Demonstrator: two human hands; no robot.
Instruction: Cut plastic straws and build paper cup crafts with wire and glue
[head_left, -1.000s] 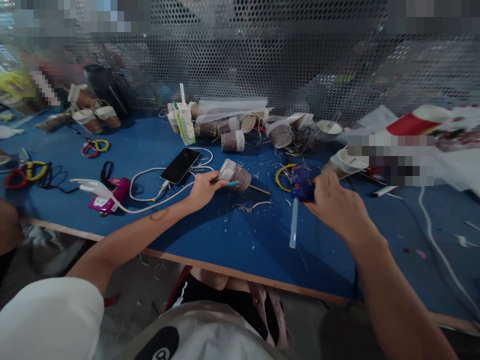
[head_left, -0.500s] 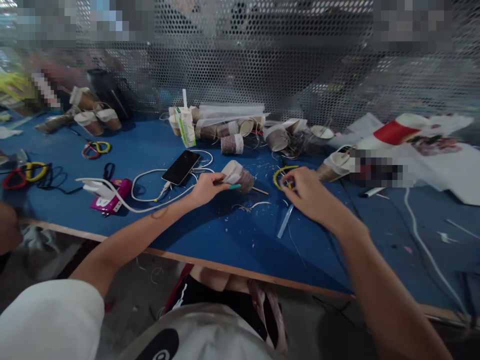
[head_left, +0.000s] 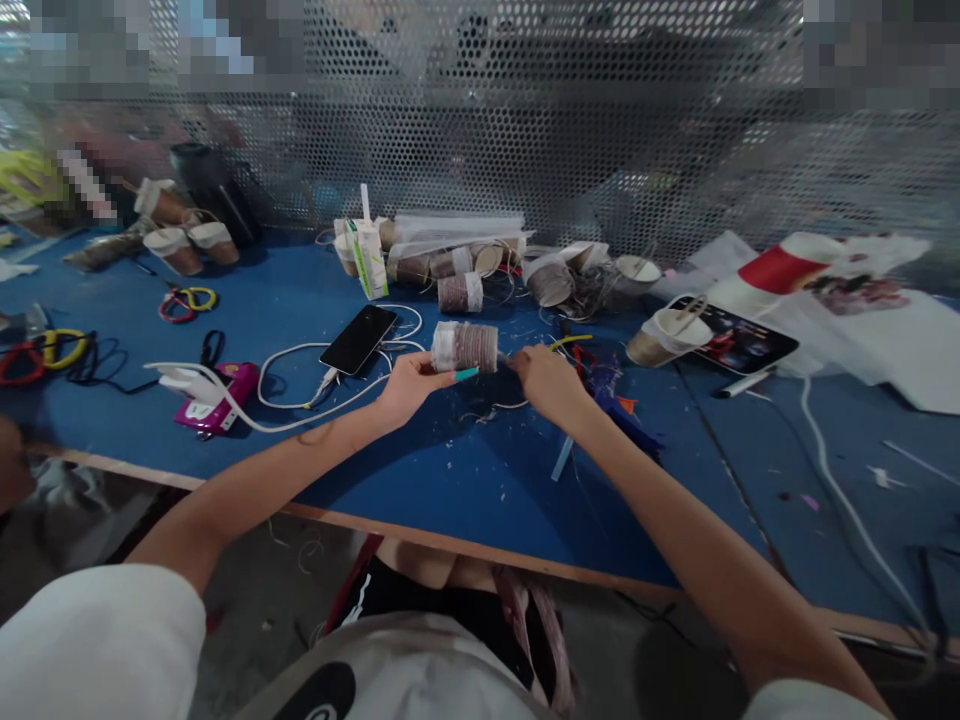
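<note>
Left hand (head_left: 405, 390): white end of cup (head_left: 466, 347) pinched. Right hand (head_left: 551, 386): fingers bunched by its wound end; whether anything is gripped cannot be told. Cup is held right of phone (head_left: 358, 340); judged light, grippy, crushable; best taken gently at the white band.

A single view looks out from the person's head, above and behind the left grip (head_left: 407, 388) and the right grip (head_left: 553, 382). It faces forward and tilts down over the bench (head_left: 420, 480), with both grips near its middle. It is close enough that the wearer's own shirt (head_left: 420, 665) fills the bottom, nearer than the grips. Its wide reach takes in the floor below them and, beyond them, a perforated screen (head_left: 555, 150).
</note>
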